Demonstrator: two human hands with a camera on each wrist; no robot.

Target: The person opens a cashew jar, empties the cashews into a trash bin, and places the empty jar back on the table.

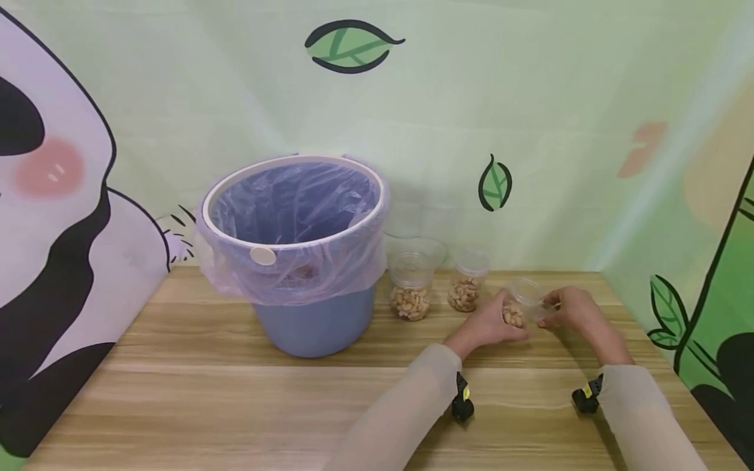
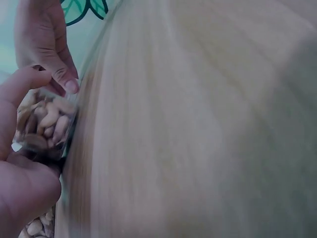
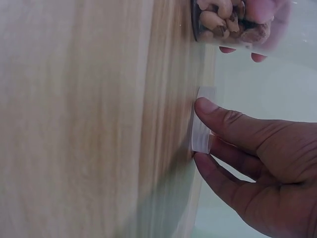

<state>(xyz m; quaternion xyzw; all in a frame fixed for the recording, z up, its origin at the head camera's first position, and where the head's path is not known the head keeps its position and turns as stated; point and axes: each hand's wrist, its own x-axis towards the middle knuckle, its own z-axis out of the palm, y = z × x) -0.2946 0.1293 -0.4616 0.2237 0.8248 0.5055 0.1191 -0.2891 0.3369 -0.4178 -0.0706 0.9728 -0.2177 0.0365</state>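
Clear, cylindrical plastic cashew jar stood upright, gripped by the left hand; to its right, the right hand pinched a translucent, round plastic lid.

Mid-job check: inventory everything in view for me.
Table: 1, light brown, foreground
Bin: 1, blue, on the table
Liner: 1, translucent pinkish, inside the bin
Standing jars: 2, clear, right of the bin
Held jar: 1, clear, rightmost
Nuts: many, tan, in every jar
Lid: 1, whitish, near the held jar
Backdrop: 1, green with panda and leaves, behind
Sleeves: 2, beige, forearms
Wrist cameras: 2, black, cuffs
Left hand: 1, bare, round held jar
Right hand: 1, bare, pinching lid
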